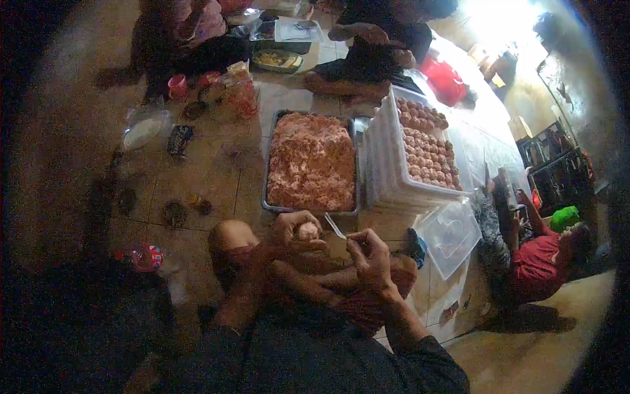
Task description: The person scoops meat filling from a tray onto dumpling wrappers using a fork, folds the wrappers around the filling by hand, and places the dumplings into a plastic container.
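My left hand (289, 231) is curled around a pale pink meatball (307, 230), just in front of the near edge of a tray. In my right hand (371, 257) is a small white plastic spoon (334, 225), pinched by its lower end with its other end pointing up and left, apart from the ball. The dark-rimmed tray (358, 172) holds a big heap of minced meat mixture (312, 161). To its right stands a stack of white plastic containers (382, 154), the top one holding rows of formed meatballs (428, 152).
A clear plastic lid (451, 240) lies right of my knee. Left on the tiled floor are a plastic bag (146, 130), a dark packet (179, 140) and a pink cup (177, 86). Beyond the tray sits a food container (278, 61). Other people sit ahead; a person in red (539, 269) is at right.
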A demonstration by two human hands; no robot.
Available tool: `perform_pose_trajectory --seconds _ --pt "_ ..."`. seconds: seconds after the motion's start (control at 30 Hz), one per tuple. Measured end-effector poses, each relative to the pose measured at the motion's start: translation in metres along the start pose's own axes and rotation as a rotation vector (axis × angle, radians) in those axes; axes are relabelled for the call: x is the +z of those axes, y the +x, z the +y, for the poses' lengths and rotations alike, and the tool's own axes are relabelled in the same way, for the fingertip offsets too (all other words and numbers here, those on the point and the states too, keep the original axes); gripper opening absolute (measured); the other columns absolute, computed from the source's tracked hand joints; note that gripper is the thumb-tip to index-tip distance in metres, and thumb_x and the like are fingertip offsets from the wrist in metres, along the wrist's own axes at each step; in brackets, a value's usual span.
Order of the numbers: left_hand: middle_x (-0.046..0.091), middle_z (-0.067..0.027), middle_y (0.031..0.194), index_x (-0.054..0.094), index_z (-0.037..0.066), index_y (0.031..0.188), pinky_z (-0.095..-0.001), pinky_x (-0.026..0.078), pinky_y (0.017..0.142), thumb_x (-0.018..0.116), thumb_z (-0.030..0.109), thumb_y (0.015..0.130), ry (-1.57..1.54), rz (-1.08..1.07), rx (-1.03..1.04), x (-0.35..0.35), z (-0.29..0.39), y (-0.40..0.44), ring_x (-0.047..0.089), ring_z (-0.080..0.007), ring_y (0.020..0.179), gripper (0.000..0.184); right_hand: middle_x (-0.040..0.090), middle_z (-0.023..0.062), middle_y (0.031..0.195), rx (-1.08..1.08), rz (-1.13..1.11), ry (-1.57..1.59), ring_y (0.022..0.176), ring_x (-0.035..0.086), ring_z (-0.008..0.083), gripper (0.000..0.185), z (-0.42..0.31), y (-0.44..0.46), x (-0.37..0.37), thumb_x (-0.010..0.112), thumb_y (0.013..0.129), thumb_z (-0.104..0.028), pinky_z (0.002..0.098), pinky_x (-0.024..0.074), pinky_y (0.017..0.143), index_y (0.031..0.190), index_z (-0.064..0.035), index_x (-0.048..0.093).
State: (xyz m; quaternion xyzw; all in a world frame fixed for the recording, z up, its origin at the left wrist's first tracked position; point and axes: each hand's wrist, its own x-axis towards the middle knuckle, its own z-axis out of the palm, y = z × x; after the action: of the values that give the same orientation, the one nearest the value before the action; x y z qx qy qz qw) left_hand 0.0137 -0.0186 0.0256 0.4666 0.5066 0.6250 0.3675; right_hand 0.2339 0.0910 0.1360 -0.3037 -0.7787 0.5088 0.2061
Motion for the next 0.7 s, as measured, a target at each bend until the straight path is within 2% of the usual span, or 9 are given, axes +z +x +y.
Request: perform_pose_trajectory --seconds 0.07,0.17,0.23,0.33,0.37,0.43,0.47,0.57,0.7 --pt "0.066 -0.0021 0.089 0.064 0.006 0.096 -0.0252 0.051 0.069 0.085 0.022 0.08 -0.125 -0.089 0.068 -0.003 0.0 0.005 0.061 -0.0092 0.075 0.031 0.065 0.0051 0.083 -0.009 -0.001 0.001 0.075 0.057 0.0101 0.012 0.004 0.002 0.004 0.064 0.097 -0.01 0.0272 0.0489 0.068 0.102 0.0004 0.063" --pt "0.065 -0.0041 0.077 0.065 0.006 0.087 -0.0264 0.05 0.065 0.082 0.034 0.082 0.262 -0.115 -0.046 -0.002 0.016 0.005 0.061 -0.0096 0.07 0.033 0.066 0.0064 0.083 -0.125 -0.066 -0.081 0.076 0.059 0.0111 0.01 0.006 -0.002 0.014 0.065 0.096 -0.008 0.0287 0.0501 0.07 0.102 0.0 0.064" --pt "0.065 -0.0066 0.072 0.064 0.004 0.083 -0.0279 0.049 0.062 0.074 0.053 0.083 0.248 -0.221 -0.046 -0.006 -0.011 0.015 0.061 -0.0096 0.069 0.05 0.068 0.0085 0.085 0.02 -0.121 -0.039 0.079 0.061 0.0129 0.009 0.002 -0.001 0.012 0.066 0.095 -0.007 0.0302 0.0511 0.072 0.1 -0.0005 0.065" --pt "0.066 -0.0066 0.071 0.066 0.004 0.088 -0.0274 0.049 0.06 0.073 0.056 0.083 0.268 -0.124 -0.254 0.007 0.0 -0.004 0.062 -0.009 0.069 0.054 0.068 0.0095 0.086 -0.024 -0.103 -0.03 0.08 0.061 0.0125 0.008 -0.003 0.002 0.009 0.065 0.095 -0.007 0.0302 0.0512 0.072 0.099 0.0001 0.065" --pt "0.067 -0.0049 0.074 0.067 0.004 0.091 -0.0265 0.048 0.06 0.077 0.047 0.083 0.386 -0.083 -0.081 0.008 0.011 -0.002 0.061 -0.0081 0.069 0.045 0.068 0.0093 0.085 -0.037 -0.122 -0.065 0.079 0.061 0.0123 0.008 0.002 0.002 0.011 0.064 0.095 -0.006 0.0302 0.051 0.071 0.099 0.0005 0.064" --pt "0.068 -0.0032 0.076 0.068 0.004 0.093 -0.0257 0.048 0.059 0.081 0.037 0.084 0.501 -0.047 0.101 0.014 0.029 0.0 0.061 -0.0072 0.07 0.037 0.067 0.008 0.083 -0.148 -0.108 -0.102 0.075 0.059 0.0121 0.007 0.01 0.002 0.015 0.063 0.095 -0.007 0.0307 0.0505 0.067 0.098 0.0 0.064" --pt "0.067 -0.001 0.077 0.068 0.004 0.094 -0.0254 0.047 0.058 0.082 0.03 0.084 0.362 0.036 0.137 0.018 0.036 0.001 0.059 -0.0066 0.068 0.031 0.066 0.0075 0.082 -0.083 -0.076 -0.056 0.074 0.059 0.0122 0.008 0.005 0.002 0.01 0.064 0.095 -0.007 0.0308 0.0499 0.067 0.097 0.0002 0.064" --pt "0.064 0.0034 0.079 0.067 0.002 0.097 -0.0247 0.047 0.059 0.082 0.018 0.084 0.049 -0.042 0.052 0.008 0.029 0.001 0.056 -0.0057 0.068 0.026 0.063 0.0062 0.079 0.053 0.01 -0.029 0.073 0.056 0.0114 0.009 -0.008 0.002 0.008 0.065 0.095 -0.008 0.0299 0.0479 0.066 0.096 0.001 0.063" --pt "0.064 0.001 0.075 0.066 0.003 0.09 -0.027 0.051 0.064 0.083 0.015 0.08 0.433 0.061 -0.069 0.024 0.03 0.002 0.059 -0.008 0.069 0.023 0.063 0.0055 0.078 -0.158 -0.135 -0.027 0.073 0.056 0.0099 0.008 0.023 0.0 0.021 0.064 0.095 -0.006 0.0283 0.0479 0.066 0.098 0.0012 0.062"
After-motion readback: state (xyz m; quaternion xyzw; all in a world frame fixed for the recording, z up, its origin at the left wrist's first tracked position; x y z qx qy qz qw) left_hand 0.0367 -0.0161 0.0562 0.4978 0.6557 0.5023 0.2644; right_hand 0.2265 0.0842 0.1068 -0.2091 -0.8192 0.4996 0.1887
